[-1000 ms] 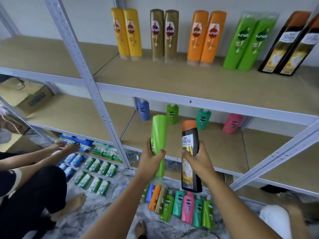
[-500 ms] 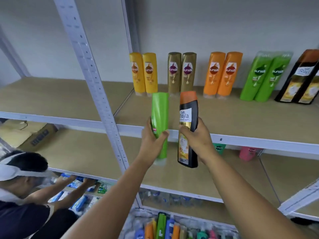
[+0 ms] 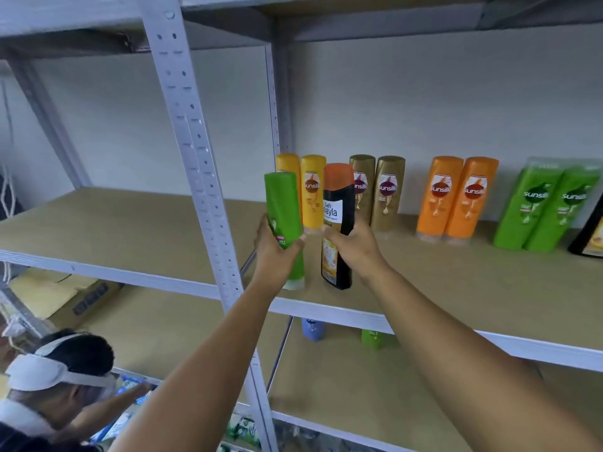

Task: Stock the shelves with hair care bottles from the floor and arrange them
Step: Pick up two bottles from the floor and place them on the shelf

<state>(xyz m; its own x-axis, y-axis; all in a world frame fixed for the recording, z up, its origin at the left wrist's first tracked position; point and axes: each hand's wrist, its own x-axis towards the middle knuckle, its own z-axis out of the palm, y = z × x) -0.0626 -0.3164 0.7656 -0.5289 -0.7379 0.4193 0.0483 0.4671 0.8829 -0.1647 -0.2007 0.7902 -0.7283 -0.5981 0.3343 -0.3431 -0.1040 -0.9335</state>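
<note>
Both bottles have risen from mid-shelf height to the upper shelf (image 3: 456, 282) level. The left hand (image 3: 277, 252) holds the green bottle (image 3: 283, 207), fingers wrapped around it; the right hand (image 3: 354, 246) grips the black bottle (image 3: 339, 223) likewise. Yellow bottles (image 3: 313, 190), gold bottles (image 3: 388, 190), orange bottles (image 3: 456, 197) and green Sunsilk bottles (image 3: 548, 207) stand behind.

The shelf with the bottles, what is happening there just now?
A person is stocking it. The left hand grips a green bottle and the right hand grips a black bottle with an orange cap, both held upright above the front of the shelf board. At the back stand pairs of yellow, gold, orange and green bottles. Another person crouches at lower left.
</note>
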